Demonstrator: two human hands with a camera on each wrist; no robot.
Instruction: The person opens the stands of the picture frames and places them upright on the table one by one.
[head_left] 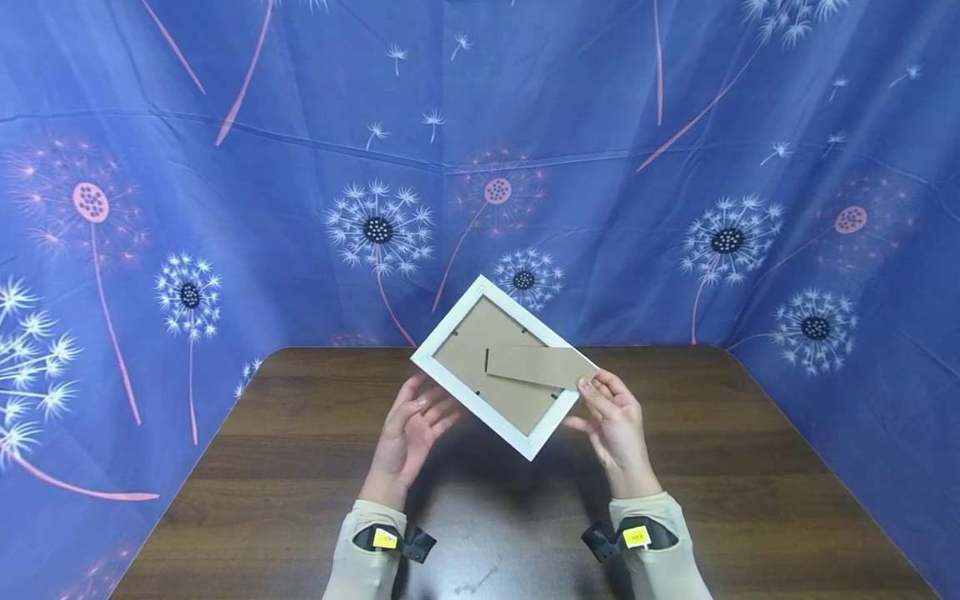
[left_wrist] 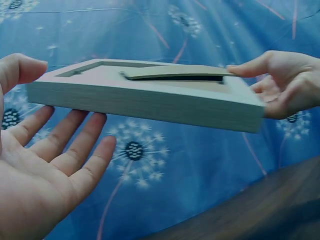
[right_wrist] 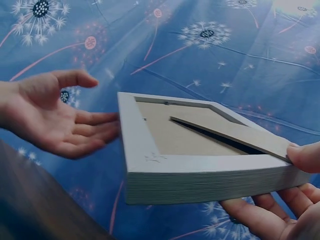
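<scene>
One white picture frame [head_left: 487,329] is up in the air over the counter [head_left: 285,483], about halfway between the counter's left and right edges. I see the back of it. It is tilted, so one corner points up past the far edge of the counter and one corner points down toward me. Behind it hangs a big blue cloth [head_left: 277,192] with fluffy white and pink flowers on it.

My right grip [head_left: 617,429] is pinched tight on the frame's right corner. The thumb presses on the end of the brown stand [head_left: 540,365], and the other fingers go under the frame. The stand goes across the brown back board [head_left: 517,408], and a dark gap shows under it. Little dark clips [head_left: 477,393] poke out at the sides of the board.

My left grip [head_left: 411,429] is spread wide and has hold of nothing. It is by the frame's left side, with the thumb up high and the other fingers down low. The fingertips are right by the edge, but I cannot tell if they touch it.

I have pale sleeves [head_left: 363,558], and each wrist has a black strap [head_left: 662,533] with a yellow label [head_left: 636,537].
</scene>
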